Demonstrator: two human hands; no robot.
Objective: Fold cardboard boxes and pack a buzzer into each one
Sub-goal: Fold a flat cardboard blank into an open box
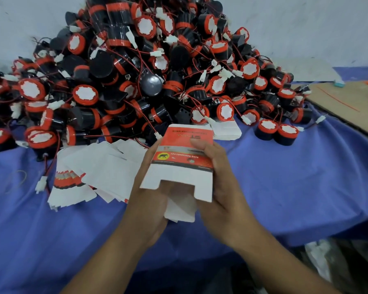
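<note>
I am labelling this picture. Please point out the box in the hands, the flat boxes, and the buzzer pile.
box (187, 145), head view, on its red printed panel
flat boxes (106, 166), head view, on a white sheet
buzzer pile (136, 71), head view, on its middle

Blue cloth (306, 187) on table, pale wall (306, 28) behind, brown board (348, 102) at rt.
</note>
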